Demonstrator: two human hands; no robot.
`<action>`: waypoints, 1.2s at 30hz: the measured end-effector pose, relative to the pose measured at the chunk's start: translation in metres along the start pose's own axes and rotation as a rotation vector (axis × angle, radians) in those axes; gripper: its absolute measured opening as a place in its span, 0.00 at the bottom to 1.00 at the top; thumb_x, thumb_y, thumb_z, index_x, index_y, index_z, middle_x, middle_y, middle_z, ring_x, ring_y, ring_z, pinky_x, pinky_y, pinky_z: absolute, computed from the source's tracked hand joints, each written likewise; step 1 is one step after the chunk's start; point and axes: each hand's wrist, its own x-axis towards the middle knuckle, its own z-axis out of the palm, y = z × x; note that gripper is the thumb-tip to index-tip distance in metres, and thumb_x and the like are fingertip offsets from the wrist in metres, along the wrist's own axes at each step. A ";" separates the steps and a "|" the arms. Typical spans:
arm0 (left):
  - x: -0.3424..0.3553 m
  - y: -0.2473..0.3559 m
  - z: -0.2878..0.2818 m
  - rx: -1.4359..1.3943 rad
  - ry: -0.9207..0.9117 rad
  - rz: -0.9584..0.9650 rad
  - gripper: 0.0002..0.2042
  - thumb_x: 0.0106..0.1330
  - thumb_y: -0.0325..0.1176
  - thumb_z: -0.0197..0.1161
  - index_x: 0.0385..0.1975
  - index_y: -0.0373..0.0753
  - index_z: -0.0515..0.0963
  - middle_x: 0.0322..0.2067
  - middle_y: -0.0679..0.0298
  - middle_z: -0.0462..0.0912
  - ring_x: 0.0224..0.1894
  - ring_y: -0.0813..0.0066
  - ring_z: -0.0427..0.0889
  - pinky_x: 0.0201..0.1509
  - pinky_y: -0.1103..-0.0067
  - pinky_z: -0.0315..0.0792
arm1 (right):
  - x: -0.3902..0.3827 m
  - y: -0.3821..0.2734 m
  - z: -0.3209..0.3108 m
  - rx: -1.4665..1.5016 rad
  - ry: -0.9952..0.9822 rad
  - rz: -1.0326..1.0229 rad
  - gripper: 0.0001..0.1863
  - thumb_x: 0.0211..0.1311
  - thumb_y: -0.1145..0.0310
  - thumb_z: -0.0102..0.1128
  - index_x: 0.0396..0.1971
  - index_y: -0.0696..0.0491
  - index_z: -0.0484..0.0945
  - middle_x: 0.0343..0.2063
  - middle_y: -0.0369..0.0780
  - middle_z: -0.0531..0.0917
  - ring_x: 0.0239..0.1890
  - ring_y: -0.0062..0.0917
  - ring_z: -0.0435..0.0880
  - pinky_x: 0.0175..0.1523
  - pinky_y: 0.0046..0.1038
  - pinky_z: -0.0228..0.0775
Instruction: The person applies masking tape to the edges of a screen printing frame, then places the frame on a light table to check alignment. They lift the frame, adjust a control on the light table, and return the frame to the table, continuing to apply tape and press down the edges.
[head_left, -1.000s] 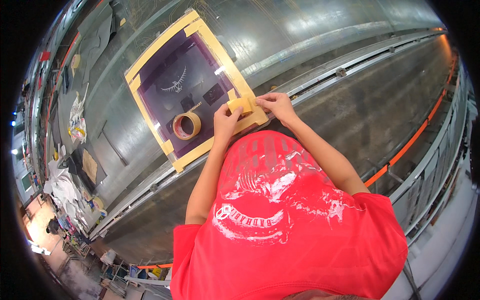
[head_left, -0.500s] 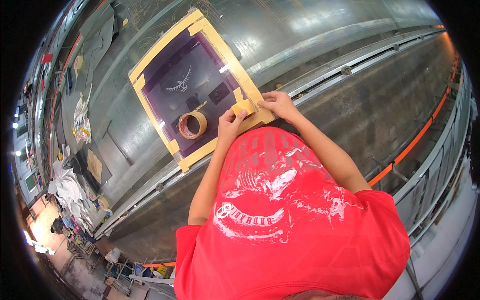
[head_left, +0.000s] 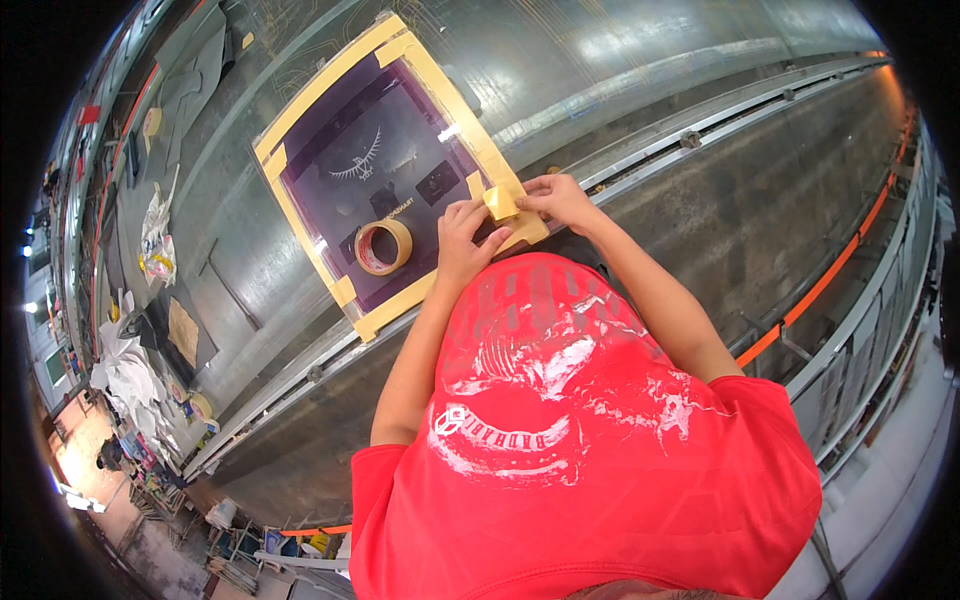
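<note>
My left hand (head_left: 464, 244) is at the lower right corner of a dark purple screen-print stencil (head_left: 368, 222) bordered with yellow tape, its thumb spread from its curled fingers, which touch near a folded tape piece. My right hand (head_left: 562, 205) pinches that yellow piece (head_left: 501, 203) at the frame's right edge. A roll of tan tape (head_left: 397, 251) lies on the stencil, left of my left hand. The frame rests on the grey metal table, and a pale wing emblem shows on its dark middle.
Crumpled white paper and plastic (head_left: 130, 370), grey sheets (head_left: 195, 55) and a brown piece (head_left: 183, 330) lie along the left. A metal rail (head_left: 690, 140) runs along the table's near edge. Orange strips (head_left: 820, 295) and metal railing stand at the right. My red shirt fills the lower middle.
The left thumb has come off the tape piece and down, its fingers now spread from it. The folded piece stands more upright in my right hand's fingertips.
</note>
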 end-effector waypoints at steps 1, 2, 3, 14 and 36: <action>0.002 0.003 0.000 0.051 0.002 0.035 0.19 0.59 0.44 0.68 0.44 0.38 0.82 0.49 0.60 0.82 0.54 0.59 0.75 0.59 0.63 0.64 | 0.001 0.000 -0.002 -0.017 -0.010 -0.002 0.29 0.50 0.60 0.76 0.48 0.61 0.80 0.31 0.40 0.86 0.27 0.18 0.81 0.25 0.23 0.72; 0.003 0.006 0.000 0.101 0.004 0.071 0.18 0.59 0.44 0.68 0.44 0.39 0.82 0.49 0.60 0.82 0.57 0.59 0.74 0.61 0.62 0.62 | 0.001 0.002 -0.003 -0.025 -0.006 0.016 0.28 0.49 0.59 0.76 0.48 0.61 0.81 0.30 0.39 0.86 0.26 0.17 0.80 0.25 0.23 0.71; 0.005 0.008 -0.001 0.154 0.011 0.107 0.18 0.59 0.44 0.68 0.45 0.40 0.83 0.50 0.59 0.81 0.59 0.59 0.73 0.63 0.61 0.61 | 0.002 -0.002 -0.003 -0.037 -0.005 0.032 0.28 0.49 0.59 0.77 0.48 0.61 0.81 0.30 0.38 0.86 0.25 0.17 0.79 0.25 0.22 0.71; -0.010 -0.006 0.021 0.211 -0.094 0.171 0.17 0.63 0.38 0.64 0.51 0.41 0.80 0.58 0.59 0.76 0.71 0.59 0.63 0.74 0.50 0.44 | 0.001 -0.006 -0.004 -0.001 0.012 0.049 0.24 0.52 0.60 0.75 0.45 0.60 0.82 0.27 0.35 0.84 0.21 0.14 0.77 0.24 0.21 0.71; -0.011 0.004 0.024 0.504 -0.217 0.221 0.36 0.60 0.61 0.59 0.69 0.57 0.64 0.72 0.71 0.60 0.74 0.65 0.56 0.74 0.43 0.38 | -0.045 0.004 0.016 0.438 0.049 -0.018 0.28 0.60 0.66 0.70 0.54 0.59 0.66 0.41 0.40 0.82 0.41 0.21 0.81 0.43 0.23 0.74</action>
